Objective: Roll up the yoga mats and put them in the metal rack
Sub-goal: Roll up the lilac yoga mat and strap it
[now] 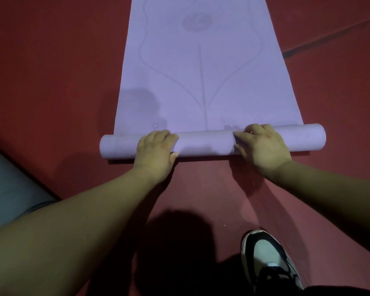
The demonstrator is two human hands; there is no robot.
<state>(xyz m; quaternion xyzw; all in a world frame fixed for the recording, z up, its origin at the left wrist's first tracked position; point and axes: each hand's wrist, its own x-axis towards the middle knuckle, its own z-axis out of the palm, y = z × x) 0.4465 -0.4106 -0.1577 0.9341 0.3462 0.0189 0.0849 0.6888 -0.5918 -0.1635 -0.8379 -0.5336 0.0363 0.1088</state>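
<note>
A lilac yoga mat (pixel 201 67) with faint printed lines lies flat on the red floor, running away from me. Its near end is wound into a roll (pixel 205 144) lying across my view. My left hand (pixel 155 149) grips the roll left of its middle, fingers curled over the top and thumb on the near side. My right hand (pixel 263 146) grips the roll right of its middle in the same way. The metal rack is not in view.
Red floor (pixel 51 71) surrounds the mat on all sides. A grey rolled mat or pad (pixel 11 189) lies at the left edge. My right shoe (pixel 269 261) stands on the floor at the bottom right. A dark seam (pixel 329 33) crosses the floor at the upper right.
</note>
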